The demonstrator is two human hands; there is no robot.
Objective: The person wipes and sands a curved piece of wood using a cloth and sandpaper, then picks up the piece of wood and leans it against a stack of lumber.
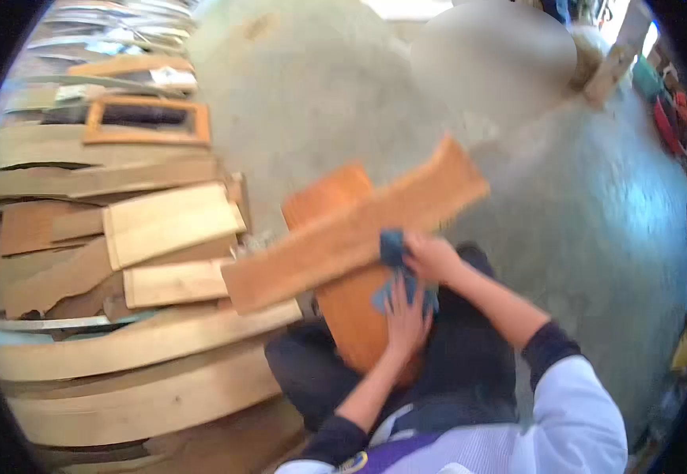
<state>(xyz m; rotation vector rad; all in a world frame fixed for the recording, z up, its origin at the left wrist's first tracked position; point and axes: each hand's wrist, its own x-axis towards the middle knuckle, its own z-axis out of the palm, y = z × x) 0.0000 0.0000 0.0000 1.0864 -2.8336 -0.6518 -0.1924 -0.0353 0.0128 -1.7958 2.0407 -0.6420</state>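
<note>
A long wooden board (343, 233) with a curved far end lies slantwise across an orange-brown wooden piece (353, 316) between my knees. My right hand (436, 259) grips a folded blue pad (391, 247) against the board's near edge; whether it is cloth or sandpaper I cannot tell. Just below, my left hand (406, 322) lies with fingers spread over a lighter blue, crumpled cloth (380, 299) on the orange-brown piece. That cloth is partly hidden under the hand. Motion blurs the board's ends slightly.
Stacked planks (146, 347) and pale panels (171, 225) line the left side, close to my knee. Further up the left stands an orange wooden frame (146, 142). Concrete floor (304, 87) extends ahead and right. Assorted colored items (667, 122) sit along the far right.
</note>
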